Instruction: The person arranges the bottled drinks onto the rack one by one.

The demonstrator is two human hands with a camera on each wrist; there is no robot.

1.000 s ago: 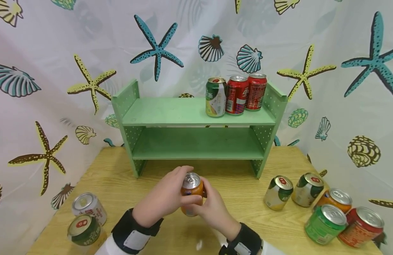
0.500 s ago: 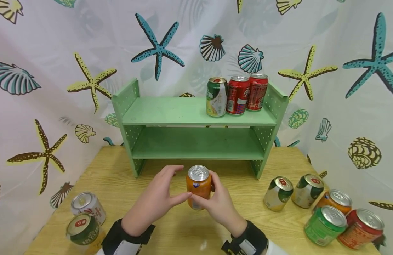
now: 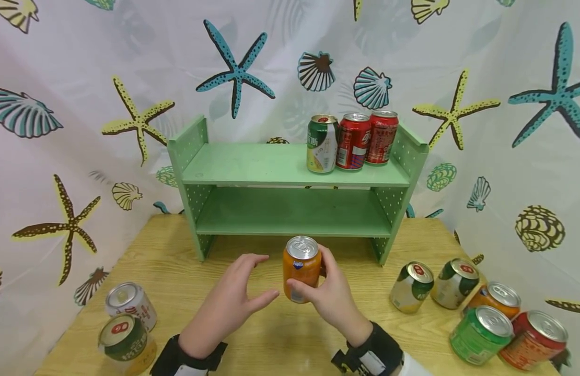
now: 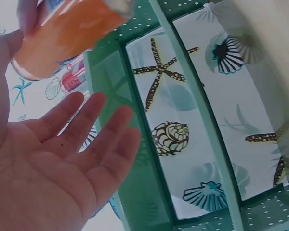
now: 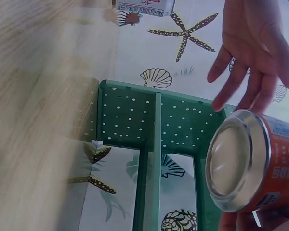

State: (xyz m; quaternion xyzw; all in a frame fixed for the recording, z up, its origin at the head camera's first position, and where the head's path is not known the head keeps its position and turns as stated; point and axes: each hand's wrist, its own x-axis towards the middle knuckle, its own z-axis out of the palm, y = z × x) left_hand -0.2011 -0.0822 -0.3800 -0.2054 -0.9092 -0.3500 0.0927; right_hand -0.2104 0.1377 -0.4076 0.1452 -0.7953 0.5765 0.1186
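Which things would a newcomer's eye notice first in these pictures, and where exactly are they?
Probably the orange can first: the person's right grip holds it above the wooden table, near the middle of the head view and in front of the green shelf. Next, perhaps, the two red cans standing at the right end of its upper board, and the white backdrop behind, printed with big starfish and shells.

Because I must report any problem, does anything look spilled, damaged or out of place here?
Nothing stands out. The three cans on the green shelf stand upright, the right hand holds an orange can, and no spill or dent shows.
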